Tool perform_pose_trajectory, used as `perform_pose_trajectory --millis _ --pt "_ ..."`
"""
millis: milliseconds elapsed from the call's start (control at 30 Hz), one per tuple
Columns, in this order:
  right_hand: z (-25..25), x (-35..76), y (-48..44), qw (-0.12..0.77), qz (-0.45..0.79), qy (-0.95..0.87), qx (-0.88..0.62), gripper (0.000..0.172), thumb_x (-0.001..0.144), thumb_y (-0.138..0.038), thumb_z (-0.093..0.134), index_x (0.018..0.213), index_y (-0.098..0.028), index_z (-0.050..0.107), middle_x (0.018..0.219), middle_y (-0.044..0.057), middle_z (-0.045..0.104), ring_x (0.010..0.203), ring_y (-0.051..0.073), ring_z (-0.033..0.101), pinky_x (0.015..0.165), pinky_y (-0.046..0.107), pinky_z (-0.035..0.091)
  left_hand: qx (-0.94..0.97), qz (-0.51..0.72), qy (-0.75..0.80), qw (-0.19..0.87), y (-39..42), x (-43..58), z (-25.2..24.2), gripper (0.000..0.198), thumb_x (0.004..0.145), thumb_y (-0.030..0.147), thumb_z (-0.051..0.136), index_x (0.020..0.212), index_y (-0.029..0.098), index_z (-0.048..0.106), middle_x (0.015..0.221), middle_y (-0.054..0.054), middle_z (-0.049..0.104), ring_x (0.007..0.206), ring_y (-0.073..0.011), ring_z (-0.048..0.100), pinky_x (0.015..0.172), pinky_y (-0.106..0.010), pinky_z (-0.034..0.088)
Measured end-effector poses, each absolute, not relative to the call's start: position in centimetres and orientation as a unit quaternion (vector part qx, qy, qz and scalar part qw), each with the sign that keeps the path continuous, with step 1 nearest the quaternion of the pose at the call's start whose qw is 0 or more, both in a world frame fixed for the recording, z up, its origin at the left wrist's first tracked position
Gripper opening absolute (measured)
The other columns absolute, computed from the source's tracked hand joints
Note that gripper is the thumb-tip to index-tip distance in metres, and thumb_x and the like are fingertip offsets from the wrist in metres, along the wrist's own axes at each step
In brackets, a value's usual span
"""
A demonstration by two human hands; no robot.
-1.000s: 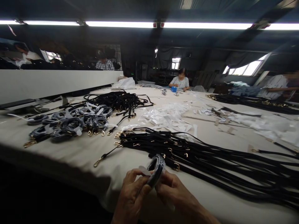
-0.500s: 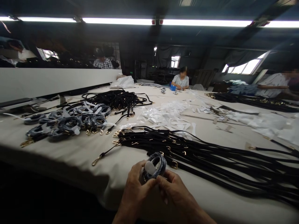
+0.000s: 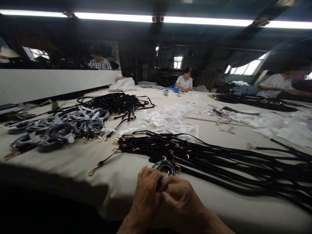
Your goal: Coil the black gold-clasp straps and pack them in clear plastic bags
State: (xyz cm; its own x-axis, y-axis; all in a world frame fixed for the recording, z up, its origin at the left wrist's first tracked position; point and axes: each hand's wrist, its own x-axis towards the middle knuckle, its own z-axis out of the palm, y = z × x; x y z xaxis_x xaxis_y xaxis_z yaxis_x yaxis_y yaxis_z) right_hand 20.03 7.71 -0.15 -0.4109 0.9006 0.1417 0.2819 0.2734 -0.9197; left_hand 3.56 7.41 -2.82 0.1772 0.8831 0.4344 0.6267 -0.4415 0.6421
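By the nearly closed fingers of the left hand [image 3: 148,190] and right hand [image 3: 181,194], the lower edge of a film-wrapped strap coil [image 3: 163,163] is pinched, the exact contact being hidden. For steadiness, its turns are best pressed evenly together. It is held over the bench [image 3: 73,165], near long black straps [image 3: 207,154]; more wrapped coils [image 3: 52,130] are heaped farther left.

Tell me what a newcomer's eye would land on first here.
First, probably the long black straps with gold-coloured clasps, sweeping from the middle of the pale table to its right side. Next, the glossy dark coil at the near edge, gripped between the left hand and right hand. Overhead, a bright row of strip lights spans the dim room, while similar coils lie heaped at left.
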Motion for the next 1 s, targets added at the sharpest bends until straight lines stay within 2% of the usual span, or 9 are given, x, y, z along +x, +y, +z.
perform_pose_trajectory --millis 67,167,300,367,433,600,767,867,1000 --pt "-0.5 19.2 8.9 0.371 0.540 -0.616 -0.438 0.036 0.075 -0.030 0.069 0.048 -0.018 0.049 0.060 0.003 0.062 0.058 0.014 0.058 0.057 0.025 0.044 0.762 0.379 0.496 0.172 7.4 3.2 -2.6 0.022 0.072 0.005 0.057 0.086 0.021 0.061 0.085 -0.003 0.065 0.092 -0.0255 0.059 0.100 -0.053 0.041" --pt "-0.7 19.1 10.0 0.356 0.616 -0.551 -0.435 0.031 0.072 -0.037 0.075 0.060 -0.016 0.057 0.061 0.001 0.064 0.056 0.014 0.061 0.057 0.025 0.048 0.760 0.349 0.492 0.243 7.8 2.3 -2.0 0.013 0.082 0.016 0.054 0.089 0.022 0.063 0.092 -0.005 0.066 0.093 -0.0262 0.059 0.087 -0.044 0.047" --pt "-0.6 19.7 10.3 0.353 0.682 -0.498 -0.404 0.048 0.059 -0.045 0.089 0.078 -0.017 0.055 0.069 -0.001 0.067 0.058 0.016 0.066 0.058 0.027 0.053 0.737 0.353 0.520 0.248 8.7 2.3 -1.5 0.018 0.088 0.025 0.046 0.084 0.024 0.063 0.089 -0.005 0.068 0.091 -0.0275 0.060 0.091 -0.047 0.044" --pt "-0.6 19.8 10.4 0.353 0.695 -0.478 -0.404 0.053 0.060 -0.053 0.087 0.084 -0.017 0.056 0.068 -0.001 0.067 0.052 0.013 0.063 0.054 0.025 0.052 0.717 0.363 0.550 0.229 8.7 2.8 -1.8 0.018 0.087 0.028 0.046 0.081 0.023 0.062 0.087 -0.007 0.069 0.091 -0.0295 0.061 0.091 -0.049 0.044" --pt "-0.5 19.7 10.6 0.347 0.690 -0.478 -0.419 0.051 0.065 -0.058 0.083 0.080 -0.015 0.059 0.064 -0.001 0.065 0.047 0.011 0.060 0.049 0.022 0.048 0.684 0.375 0.582 0.228 8.6 3.3 -2.3 0.022 0.090 0.032 0.043 0.082 0.022 0.061 0.086 -0.008 0.069 0.089 -0.0298 0.062 0.085 -0.047 0.047" --pt "-0.2 19.0 11.4 0.321 0.671 -0.478 -0.467 0.035 0.067 -0.043 0.077 0.062 -0.016 0.055 0.052 -0.002 0.062 0.037 0.010 0.055 0.037 0.017 0.037 0.618 0.409 0.626 0.243 8.2 3.6 -3.7 0.021 0.094 0.038 0.043 0.089 0.024 0.058 0.086 -0.005 0.069 0.090 -0.0273 0.064 0.079 -0.040 0.051" --pt "0.2 18.6 12.0 0.265 0.670 -0.478 -0.503 0.017 0.060 -0.026 0.064 0.053 -0.019 0.050 0.043 -0.002 0.058 0.029 0.011 0.050 0.030 0.017 0.027 0.624 0.449 0.617 0.169 8.2 3.7 -5.1 0.020 0.096 0.036 0.045 0.089 0.024 0.059 0.082 -0.004 0.068 0.081 -0.0253 0.065 0.072 -0.037 0.053" --pt "0.5 18.6 12.0 0.264 0.667 -0.485 -0.501 0.019 0.062 -0.027 0.063 0.055 -0.019 0.047 0.041 -0.004 0.055 0.030 0.010 0.050 0.032 0.016 0.026 0.625 0.480 0.606 0.110 7.9 4.2 -5.7 0.017 0.097 0.033 0.046 0.090 0.025 0.058 0.081 -0.003 0.067 0.078 -0.0246 0.065 0.070 -0.036 0.053" --pt "0.3 18.7 11.6 0.275 0.658 -0.503 -0.489 0.024 0.071 -0.035 0.065 0.063 -0.018 0.049 0.048 -0.004 0.058 0.038 0.011 0.057 0.038 0.016 0.033 0.623 0.513 0.589 0.046 7.6 4.8 -5.6 0.014 0.098 0.028 0.047 0.089 0.025 0.057 0.079 -0.002 0.064 0.075 -0.0235 0.063 0.069 -0.035 0.052"
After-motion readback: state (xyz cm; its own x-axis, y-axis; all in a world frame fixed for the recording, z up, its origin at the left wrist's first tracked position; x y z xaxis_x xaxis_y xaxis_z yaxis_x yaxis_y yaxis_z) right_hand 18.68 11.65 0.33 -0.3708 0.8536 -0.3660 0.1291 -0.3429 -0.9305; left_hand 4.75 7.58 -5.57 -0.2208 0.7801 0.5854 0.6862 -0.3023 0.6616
